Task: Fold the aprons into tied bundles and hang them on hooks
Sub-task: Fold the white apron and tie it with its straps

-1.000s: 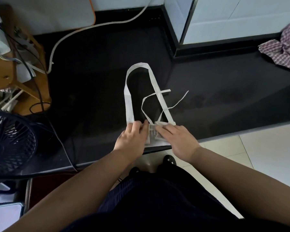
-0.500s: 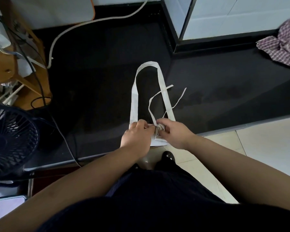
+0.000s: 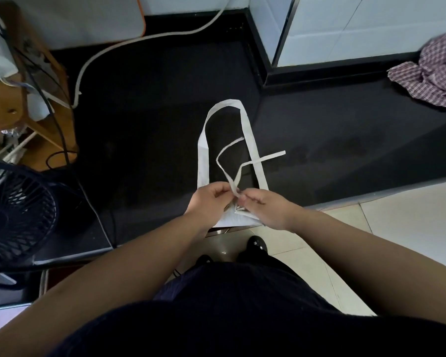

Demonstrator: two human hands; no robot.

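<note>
White apron [image 3: 238, 219], folded small, sits at the near edge of the black counter [image 3: 152, 137], centre of view, mostly hidden under the two hands. Only a strip of the folded part shows between and below them, and it slightly overhangs the counter edge. The neck loop [image 3: 203, 163] lies flat on the counter, stretched toward the far side in a long arch. Two thin ties [image 3: 273, 155] come up from the bundle and cross just beyond the fingers. One curls to the far side inside the loop. The other runs right, over the loop's right side, with its end lying on the counter.

Left hand [image 3: 211, 199] has curled fingers and pinches the ties at the crossing. Right hand [image 3: 265, 207] is also curled, thumb and fingers pinching the ties at the same spot, so the hands almost touch. Cannot tell which tie each hand has.

Dark fan [image 3: 13, 215] stands near left. A wooden stand [image 3: 3, 109] with cables and clutter is far left. A pale hose [image 3: 165, 35] curves along the far side of the counter. Crumpled checked cloth [image 3: 433, 76] lies far right, well apart from the apron. Black shoes [image 3: 255, 244] stand on the tiled floor [image 3: 397, 222] below the counter edge.
</note>
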